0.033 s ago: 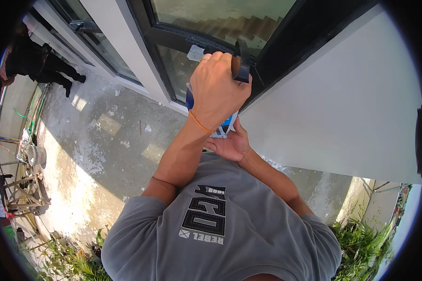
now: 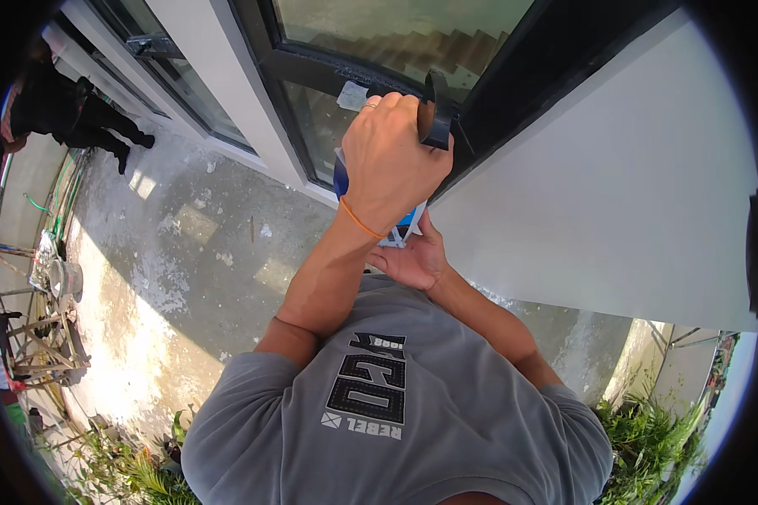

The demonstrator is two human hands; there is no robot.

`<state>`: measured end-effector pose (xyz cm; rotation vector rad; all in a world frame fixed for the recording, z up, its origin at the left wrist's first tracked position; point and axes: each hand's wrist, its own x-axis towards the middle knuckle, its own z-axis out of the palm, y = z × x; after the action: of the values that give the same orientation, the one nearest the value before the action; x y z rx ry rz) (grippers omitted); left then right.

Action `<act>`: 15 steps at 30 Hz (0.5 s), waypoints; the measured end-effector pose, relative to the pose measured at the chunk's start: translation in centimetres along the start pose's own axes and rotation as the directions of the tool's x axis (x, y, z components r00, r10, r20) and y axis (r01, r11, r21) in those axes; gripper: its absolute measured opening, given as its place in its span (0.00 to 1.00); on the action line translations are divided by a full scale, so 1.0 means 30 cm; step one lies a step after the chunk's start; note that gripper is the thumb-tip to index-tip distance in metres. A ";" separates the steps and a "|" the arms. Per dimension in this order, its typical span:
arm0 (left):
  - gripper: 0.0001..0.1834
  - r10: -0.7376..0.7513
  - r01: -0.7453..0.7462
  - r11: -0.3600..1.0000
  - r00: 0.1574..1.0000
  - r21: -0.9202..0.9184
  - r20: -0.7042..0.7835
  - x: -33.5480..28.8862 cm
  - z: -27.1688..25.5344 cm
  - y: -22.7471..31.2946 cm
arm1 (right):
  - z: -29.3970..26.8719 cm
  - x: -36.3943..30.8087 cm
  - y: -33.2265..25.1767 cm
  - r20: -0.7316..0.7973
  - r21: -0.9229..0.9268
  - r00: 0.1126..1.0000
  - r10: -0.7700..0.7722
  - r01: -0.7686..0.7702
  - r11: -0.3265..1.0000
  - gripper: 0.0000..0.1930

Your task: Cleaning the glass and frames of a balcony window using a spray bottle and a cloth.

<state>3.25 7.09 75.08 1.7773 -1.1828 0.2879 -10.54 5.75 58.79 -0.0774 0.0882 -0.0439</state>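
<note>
My left hand (image 2: 398, 156), with an orange band at its wrist, reaches up to the crossbar of a black-framed glass door (image 2: 312, 74). Its fingers are curled, but the fingertips are hidden behind the back of the hand. Beside its thumb side stands a black curved piece (image 2: 435, 116) that looks like a handle; whether the hand grips it cannot be seen. Below, my right hand (image 2: 414, 263) is palm up around the lower end of a blue-and-white packet (image 2: 403, 228). The left hand and wrist cover most of the packet. A pale patch (image 2: 352, 95) sits on the frame by the left knuckles.
A white wall panel (image 2: 598, 194) rises close on the right. On the left, a person in dark clothes (image 2: 76, 114) stands by another window. Rough concrete floor (image 2: 202, 227) lies below, with wooden scraps (image 2: 46, 349), a bucket (image 2: 65, 278) and plants (image 2: 648, 438) around its edges.
</note>
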 end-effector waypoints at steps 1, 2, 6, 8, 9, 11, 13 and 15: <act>0.11 0.001 -0.001 1.000 1.000 0.001 -0.005 0.010 -0.001 -0.001 | 0.011 0.015 -0.004 -0.026 0.014 1.000 -0.014 0.014 1.000 0.48; 0.12 0.016 -0.018 1.000 0.996 -0.026 -0.089 0.021 0.001 0.001 | 0.023 0.026 -0.008 -0.053 0.028 0.998 -0.028 0.029 0.999 0.49; 0.13 -0.036 0.035 0.999 0.999 -0.029 -0.032 0.032 -0.018 -0.031 | 0.042 0.065 -0.021 -0.091 -0.026 0.994 -0.062 0.060 0.998 0.49; 0.13 -0.009 0.002 0.998 0.995 -0.067 -0.095 0.031 -0.026 -0.028 | 0.029 0.072 -0.020 -0.092 -0.004 0.992 -0.086 0.086 0.996 0.48; 0.13 0.009 -0.023 0.995 0.988 -0.092 -0.156 0.020 -0.044 -0.034 | 0.033 0.077 -0.004 -0.077 -0.003 0.995 -0.056 0.056 0.998 0.48; 0.13 0.003 -0.021 0.992 0.990 -0.121 -0.141 0.003 -0.055 -0.047 | 0.037 0.067 0.023 -0.110 -0.009 0.990 -0.082 0.082 0.997 0.46; 0.15 0.005 -0.027 0.990 0.987 -0.136 -0.164 -0.018 -0.046 -0.047 | 0.023 0.044 0.026 -0.094 -0.057 0.987 -0.129 0.124 0.991 0.45; 0.16 -0.026 -0.009 0.981 0.984 -0.194 -0.176 -0.044 -0.059 -0.034 | -0.009 0.021 0.030 -0.164 -0.112 0.965 -0.203 0.186 0.976 0.49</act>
<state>3.91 9.38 74.60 1.5532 -1.0393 0.3092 -9.89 6.60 58.40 -0.1787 0.2579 -0.2439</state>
